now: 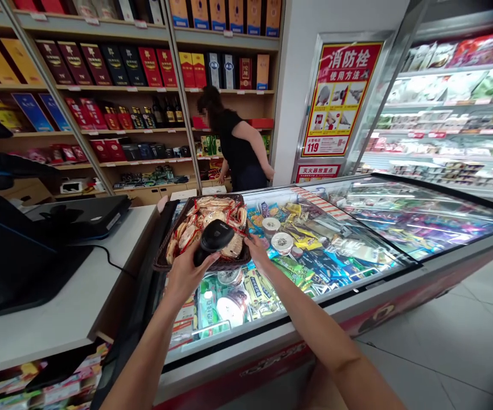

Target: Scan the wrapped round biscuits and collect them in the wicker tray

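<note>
My left hand [187, 274] is wrapped round the handle of a black barcode scanner [216, 234]. The scanner's head is over the front part of a dark woven basket [160, 256]. Round packaged biscuits [187, 236] with red on their wrappers fill this basket, which rests on the glass top of a chest freezer [267, 324]. At the basket's right front corner, my right hand [258, 253] grips the rim, its fingertips partly hidden. Beneath the glass lie ice creams in colourful wrappers [304, 273] and white tubs [281, 243].
On the left is a white counter [67, 307] carrying a black checkout machine [11, 245] and a cable. A person in black [240, 136] leans at the shelves [120, 125] behind the freezer. A lit refrigerated display [451, 125] stands at right, beside a red fire-hydrant poster [340, 99].
</note>
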{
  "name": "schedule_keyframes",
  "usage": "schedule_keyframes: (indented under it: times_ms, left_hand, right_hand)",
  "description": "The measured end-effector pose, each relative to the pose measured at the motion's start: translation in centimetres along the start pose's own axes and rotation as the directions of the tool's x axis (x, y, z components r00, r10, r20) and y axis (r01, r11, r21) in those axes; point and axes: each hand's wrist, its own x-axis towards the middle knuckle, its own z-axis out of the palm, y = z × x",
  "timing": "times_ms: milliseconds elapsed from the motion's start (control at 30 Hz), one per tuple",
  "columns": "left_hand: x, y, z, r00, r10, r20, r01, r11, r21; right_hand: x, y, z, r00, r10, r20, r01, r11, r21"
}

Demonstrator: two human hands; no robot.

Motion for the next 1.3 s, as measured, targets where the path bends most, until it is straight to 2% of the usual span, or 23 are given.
schedule_keyframes:
  times_ms: [100, 300, 567, 833, 933, 1167, 1300]
  left_hand:
    - [0.6, 0.2, 0.6, 1.0, 0.015, 0.004, -0.015, 1.0, 0.025]
    - [0.6, -0.5, 1.7, 1.0, 0.002, -0.027, 0.002, 0.994, 0.113]
    - [-0.4, -1.7, 2.6, 0.994, 0.028, -0.109, -0.008, 0.984, 0.176]
    - [-0.7, -2.2, 3.2, 0.997, 0.012, -0.08, 0.005, 0.977, 0.212]
    - [-0.6, -2.3, 3.4, 0.997, 0.013, -0.077, 0.004, 0.977, 0.215]
    - [-0.5, -2.7, 3.8, 0.995, 0.033, -0.095, -0.014, 0.981, 0.194]
    - [-0.4, -2.7, 4.2, 0.992, 0.073, -0.106, -0.056, 0.986, 0.16]
  right_hand:
    - [0.0, -0.6, 0.2, 0.994, 0.105, -0.01, -0.104, 0.991, 0.085]
    - [-0.2, -0.6, 0.3, 0.991, 0.133, 0.024, -0.135, 0.979, 0.15]
    - [-0.8, -0.3, 0.4, 0.991, 0.129, 0.018, -0.13, 0.982, 0.133]
    - [-1.0, -0.5, 0.3, 0.993, 0.114, 0.001, -0.114, 0.99, 0.085]
    - [-1.4, -0.8, 0.6, 0.995, 0.097, 0.0, -0.096, 0.989, 0.111]
    - [-1.8, -1.3, 1.1, 0.991, 0.1, -0.091, -0.088, 0.989, 0.121]
    - [-1.1, -1.6, 0.8, 0.987, 0.118, -0.111, -0.094, 0.974, 0.204]
